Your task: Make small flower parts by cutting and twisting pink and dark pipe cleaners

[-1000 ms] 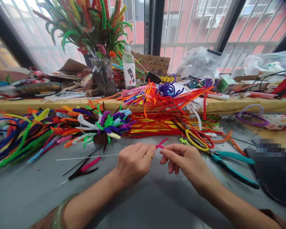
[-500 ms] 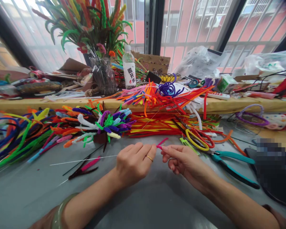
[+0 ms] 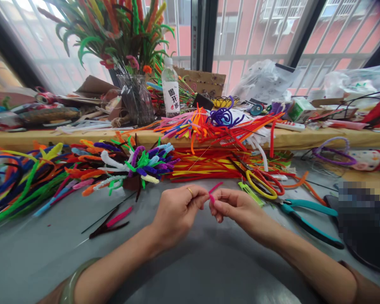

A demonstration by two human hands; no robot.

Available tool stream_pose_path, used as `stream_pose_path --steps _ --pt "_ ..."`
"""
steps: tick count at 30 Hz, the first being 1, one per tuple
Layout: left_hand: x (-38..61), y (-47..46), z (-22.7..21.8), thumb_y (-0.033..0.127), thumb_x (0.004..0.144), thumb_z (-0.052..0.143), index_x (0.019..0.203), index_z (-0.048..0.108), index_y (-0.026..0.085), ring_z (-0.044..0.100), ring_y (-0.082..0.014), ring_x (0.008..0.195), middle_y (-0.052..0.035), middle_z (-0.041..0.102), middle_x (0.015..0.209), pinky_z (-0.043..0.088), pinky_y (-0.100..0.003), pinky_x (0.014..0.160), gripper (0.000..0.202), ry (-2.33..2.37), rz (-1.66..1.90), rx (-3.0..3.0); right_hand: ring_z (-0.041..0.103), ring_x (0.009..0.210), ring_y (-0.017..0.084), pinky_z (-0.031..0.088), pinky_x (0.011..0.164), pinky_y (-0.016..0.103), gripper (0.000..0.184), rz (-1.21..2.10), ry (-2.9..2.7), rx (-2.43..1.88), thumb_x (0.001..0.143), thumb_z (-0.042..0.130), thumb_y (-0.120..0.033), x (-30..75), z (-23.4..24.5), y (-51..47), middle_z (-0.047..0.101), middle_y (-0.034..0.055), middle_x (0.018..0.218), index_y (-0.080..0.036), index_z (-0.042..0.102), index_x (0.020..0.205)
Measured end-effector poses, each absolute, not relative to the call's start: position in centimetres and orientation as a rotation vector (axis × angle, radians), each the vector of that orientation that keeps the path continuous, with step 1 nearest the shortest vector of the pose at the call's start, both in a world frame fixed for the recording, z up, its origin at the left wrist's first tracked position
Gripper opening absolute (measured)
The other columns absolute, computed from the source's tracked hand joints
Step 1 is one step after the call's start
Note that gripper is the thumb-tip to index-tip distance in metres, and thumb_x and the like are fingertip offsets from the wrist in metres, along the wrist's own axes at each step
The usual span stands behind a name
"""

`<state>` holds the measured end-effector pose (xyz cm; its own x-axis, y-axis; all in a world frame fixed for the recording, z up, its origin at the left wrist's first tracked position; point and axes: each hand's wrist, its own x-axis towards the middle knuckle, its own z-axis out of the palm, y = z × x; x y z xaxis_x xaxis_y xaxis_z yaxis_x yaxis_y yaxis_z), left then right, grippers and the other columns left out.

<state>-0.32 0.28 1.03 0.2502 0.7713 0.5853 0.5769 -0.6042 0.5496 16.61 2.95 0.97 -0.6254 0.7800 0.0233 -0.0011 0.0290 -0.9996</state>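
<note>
A short magenta pipe cleaner [image 3: 215, 187] is pinched between my two hands above the grey table, with one end pointing up and right and the other bent down at my right fingertips. My left hand [image 3: 177, 213] is closed, thumb and fingers pressed together on the piece. My right hand [image 3: 232, 205] pinches its lower end between thumb and forefinger. To the left of my hands lie another magenta pipe cleaner piece [image 3: 119, 217] and a bent dark brown pipe cleaner [image 3: 103, 228]. Part of the held piece is hidden by my fingers.
Bundled colourful pipe cleaners [image 3: 142, 162] lie along the table's back. To the right are yellow-and-red-handled scissors [image 3: 261, 184], teal-handled pliers [image 3: 313, 223] and a dark object [image 3: 364, 228], partly pixelated. On the raised shelf [image 3: 114, 137] stand a vase [image 3: 136, 101] and a water bottle [image 3: 171, 90].
My left hand has turned, bringing its thumb side into view; the thin wire jutting left from it no longer shows. The magenta piece's lower end now bends downward at my right fingers.
</note>
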Motion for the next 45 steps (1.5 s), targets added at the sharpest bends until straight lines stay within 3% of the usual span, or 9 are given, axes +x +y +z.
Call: stream_pose_path --steps 5,9,13,17,21,28,34,39,45 --pt "-1.0 0.2 2.6 0.021 0.083 0.046 0.075 0.06 0.015 0.05 -0.0063 0.053 0.0029 0.058 0.059 0.039 -0.015 0.051 0.018 1.012 0.888 2.28 0.052 0.076 0.012 0.041 0.07 0.024 0.016 1.378 -2.277 -0.656 0.084 0.045 -0.03 18.4 2.2 4.4 0.055 0.0014 0.08 -0.017 0.054 0.081" --pt "-0.9 0.3 2.1 0.018 0.083 0.044 0.079 0.06 0.018 0.056 -0.0094 0.062 0.0011 0.064 0.073 0.038 -0.018 0.056 0.016 1.04 0.548 2.648 0.051 0.081 0.012 0.04 0.072 0.024 0.012 0.786 -2.666 -0.66 0.084 0.045 -0.023 18.9 2.3 4.8 0.054 0.0028 0.088 -0.017 0.055 0.081" --pt "-0.2 0.8 0.2 0.017 0.082 0.038 0.082 0.056 0.017 0.059 -0.0162 0.058 -0.0018 0.064 0.067 0.033 -0.023 0.047 0.018 1.465 0.365 2.923 0.053 0.077 0.014 0.039 0.062 0.025 0.013 0.087 -2.624 -0.98 0.084 0.043 -0.022 17.9 1.3 4.2 0.053 0.0044 0.094 -0.016 0.054 0.083" --pt "0.4 0.9 -0.8 0.021 0.085 0.036 0.083 0.052 0.018 0.057 -0.0172 0.05 -0.0005 0.062 0.061 0.026 -0.025 0.042 0.016 1.785 0.533 2.884 0.054 0.069 0.014 0.035 0.053 0.025 0.017 -0.298 -2.336 -1.099 0.085 0.041 -0.026 16.8 0.6 2.9 0.054 0.0041 0.093 -0.017 0.055 0.081" --pt "0.7 1.0 -1.1 0.023 0.087 0.035 0.083 0.052 0.018 0.057 -0.0161 0.047 0.0011 0.059 0.053 0.024 -0.025 0.042 0.018 1.906 0.767 2.766 0.053 0.074 0.014 0.037 0.058 0.025 0.014 -0.242 -2.104 -1.075 0.083 0.046 -0.024 16.0 0.3 2.0 0.054 0.0044 0.089 -0.016 0.057 0.079" --pt "1.0 1.1 -1.5 0.025 0.087 0.036 0.083 0.053 0.018 0.053 -0.0118 0.043 0.0044 0.057 0.049 0.026 -0.024 0.043 0.018 1.91 1.192 2.624 0.046 0.098 0.02 0.04 0.079 0.034 0.012 0.341 -1.725 -1.1 0.077 0.054 -0.027 15.1 -0.6 2.6 0.049 0.008 0.098 -0.017 0.06 0.073" --pt "0.8 1.7 -1.2 0.024 0.087 0.038 0.083 0.054 0.017 0.051 -0.0088 0.045 0.0037 0.057 0.054 0.032 -0.02 0.046 0.018 1.706 1.489 2.635 0.05 0.097 0.019 0.046 0.072 0.03 0.014 0.832 -1.671 -0.942 0.078 0.053 -0.031 15.1 -1.1 3.6 0.051 0.0075 0.101 -0.018 0.059 0.075" --pt "-0.3 2.3 0.2 0.017 0.084 0.04 0.087 0.056 0.015 0.057 -0.0097 0.061 -0.0004 0.063 0.067 0.041 -0.019 0.057 0.016 1.205 1.457 2.772 0.049 0.095 0.016 0.044 0.08 0.031 0.004 0.363 -1.911 -0.712 0.078 0.054 -0.016 16.1 0.1 4.1 0.047 0.0061 0.097 -0.018 0.056 0.077" --pt "-1.1 1.6 2.7 0.012 0.082 0.04 0.087 0.057 0.017 0.058 -0.0096 0.064 0.0006 0.063 0.071 0.04 -0.018 0.056 0.018 0.986 1.049 2.864 0.051 0.088 0.015 0.049 0.072 0.028 0.015 -0.196 -2.064 -0.456 0.077 0.052 -0.008 17.8 0.5 4.5 0.047 0.0064 0.096 -0.019 0.054 0.087"
